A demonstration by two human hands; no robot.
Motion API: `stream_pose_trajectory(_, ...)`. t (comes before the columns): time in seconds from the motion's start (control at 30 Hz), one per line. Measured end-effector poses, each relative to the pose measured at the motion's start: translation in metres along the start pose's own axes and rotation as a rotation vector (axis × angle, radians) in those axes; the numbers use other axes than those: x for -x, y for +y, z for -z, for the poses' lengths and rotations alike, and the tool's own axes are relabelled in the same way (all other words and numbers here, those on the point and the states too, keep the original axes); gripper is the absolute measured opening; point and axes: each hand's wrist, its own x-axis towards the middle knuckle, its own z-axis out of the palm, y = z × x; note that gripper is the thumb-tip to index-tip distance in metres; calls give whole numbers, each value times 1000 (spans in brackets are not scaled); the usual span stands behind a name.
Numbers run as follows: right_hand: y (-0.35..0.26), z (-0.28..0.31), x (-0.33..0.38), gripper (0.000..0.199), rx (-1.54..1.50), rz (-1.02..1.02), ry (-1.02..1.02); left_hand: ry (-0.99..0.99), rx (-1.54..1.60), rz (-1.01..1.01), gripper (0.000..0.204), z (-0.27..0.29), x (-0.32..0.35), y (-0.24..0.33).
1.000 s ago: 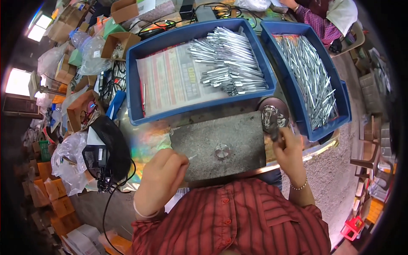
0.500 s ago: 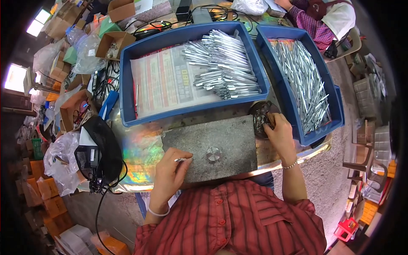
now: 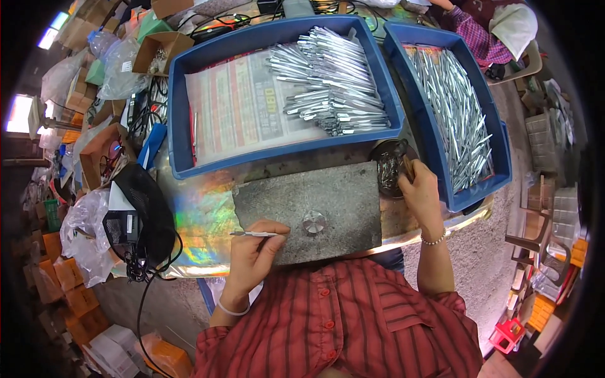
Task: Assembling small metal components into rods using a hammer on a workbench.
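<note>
My left hand [image 3: 253, 257], low at the left of a grey slab [image 3: 343, 198], pinches a slim silvery metal piece [image 3: 251, 234] that points left. A small shiny round metal disc [image 3: 314, 222] is set on the slab, right of that hand. Beyond the slab's right edge, my right hand [image 3: 422, 196] is at a dark round dish [image 3: 386, 165] of small, dark, glinting pieces. Its fingers are closed at the dish's right side, beside something brownish; what they hold is too small to make out.
A large blue tray [image 3: 290, 154] behind the slab holds stacked slim metal pieces [image 3: 340, 88]. Another blue tray [image 3: 482, 190], at the right, is full of similar ones. A black mesh bag [image 3: 148, 201] with cables sits at the left edge. Across the table, a person's checkered sleeve [image 3: 472, 28] shows.
The metal piece in my left hand now shows lengthwise, pointing left. My right hand has shifted slightly right at the dish. The whole view has moved a little.
</note>
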Motion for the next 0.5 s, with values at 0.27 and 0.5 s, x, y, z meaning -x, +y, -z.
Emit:
stream_pose_trajectory(0.27,9,1,0,18,-75,-106,-1,4,200,56,15,-3,3,7)
stream_pose_trajectory(0.5,10,3,0,15,-303,-194,-7,43,215,65,14,-5,4,7)
